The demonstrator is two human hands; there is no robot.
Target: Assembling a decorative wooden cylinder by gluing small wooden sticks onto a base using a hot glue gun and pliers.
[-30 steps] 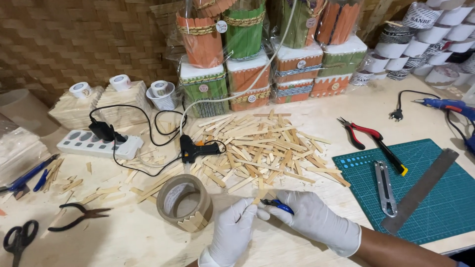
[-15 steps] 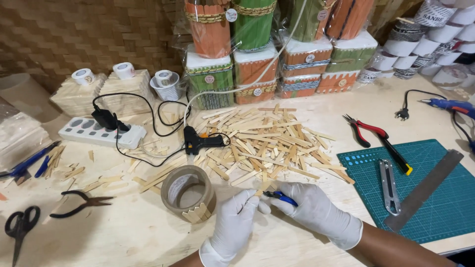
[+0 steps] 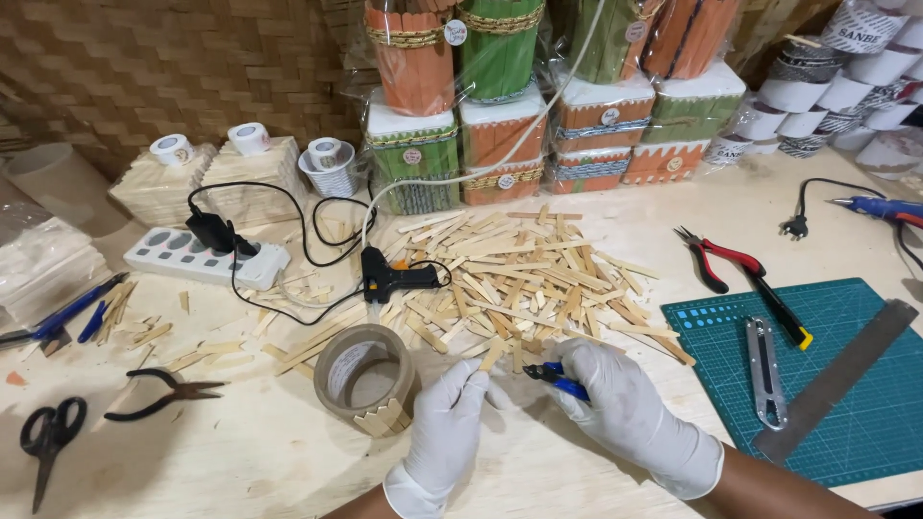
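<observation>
Both my hands wear white gloves. My left hand (image 3: 444,423) pinches a short wooden stick (image 3: 492,358) near the table's front edge. My right hand (image 3: 615,408) grips a blue-handled cutter (image 3: 556,378) whose tip meets that stick. Just left of my left hand stands a brown cardboard ring (image 3: 363,378) with a few sticks glued upright on its front wall. Beyond my hands lies a wide pile of flat wooden sticks (image 3: 519,279). A black glue gun (image 3: 394,282) rests at the pile's left edge.
A green cutting mat (image 3: 865,404) at right carries a steel ruler (image 3: 835,380) and a metal knife (image 3: 761,370). Red pliers (image 3: 735,269) lie beside it. At left are a white power strip (image 3: 207,258), black pliers (image 3: 163,396) and scissors (image 3: 50,437). Decorated stick boxes (image 3: 500,144) line the back.
My hands have come closer together, with the cutter tip now against the stick held by my left hand. The view has shifted slightly; the other things stay put.
</observation>
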